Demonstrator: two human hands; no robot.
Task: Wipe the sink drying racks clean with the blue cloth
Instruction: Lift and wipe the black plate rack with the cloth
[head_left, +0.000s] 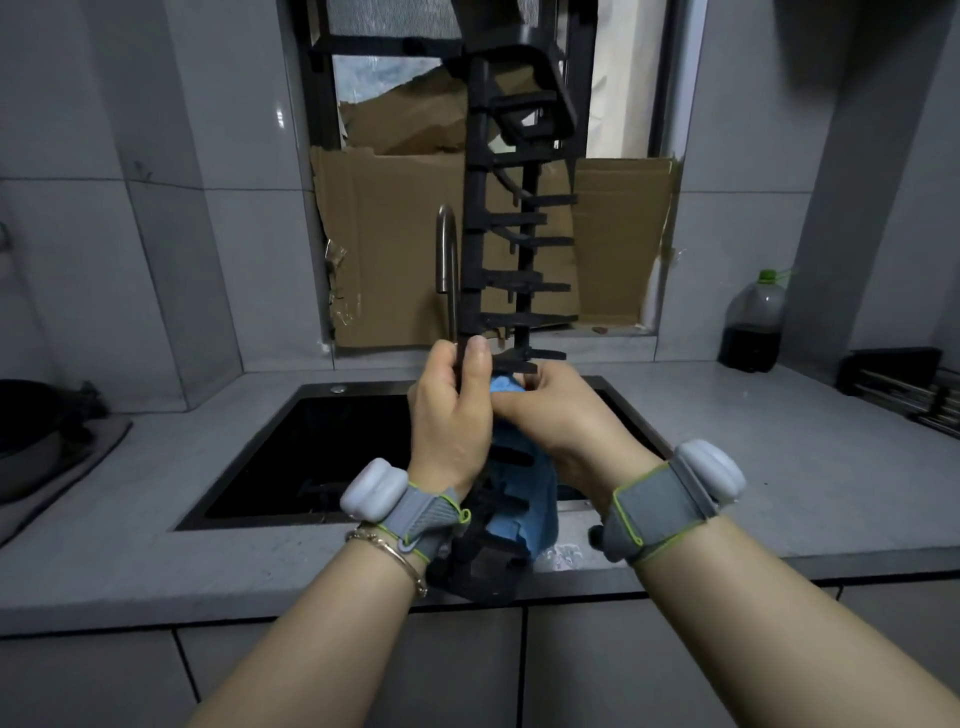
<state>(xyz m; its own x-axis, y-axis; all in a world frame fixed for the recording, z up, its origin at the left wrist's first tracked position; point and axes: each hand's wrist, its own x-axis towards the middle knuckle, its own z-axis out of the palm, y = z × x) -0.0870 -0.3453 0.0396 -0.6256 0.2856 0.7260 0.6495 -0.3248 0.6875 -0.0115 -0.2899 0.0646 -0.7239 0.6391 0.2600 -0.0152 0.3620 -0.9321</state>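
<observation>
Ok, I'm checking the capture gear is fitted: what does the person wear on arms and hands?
No sleeves or gloves. Left wrist strap and right wrist strap: grey fabric edged lime green, each carrying a rounded pale-grey pod. Thin gold-coloured bracelet behind the left one.

You stand in a small home kitchen: a dark sink (363, 388) is sunk into the grey tabletop (779, 447) at the frame's centre. A curved metal faucet (447, 244) rises behind it, and grey tiles (156, 218) cover the walls. Cabinet doors (623, 675) run along the bottom, and a bottle (753, 322) of dark liquid stands at right.
</observation>
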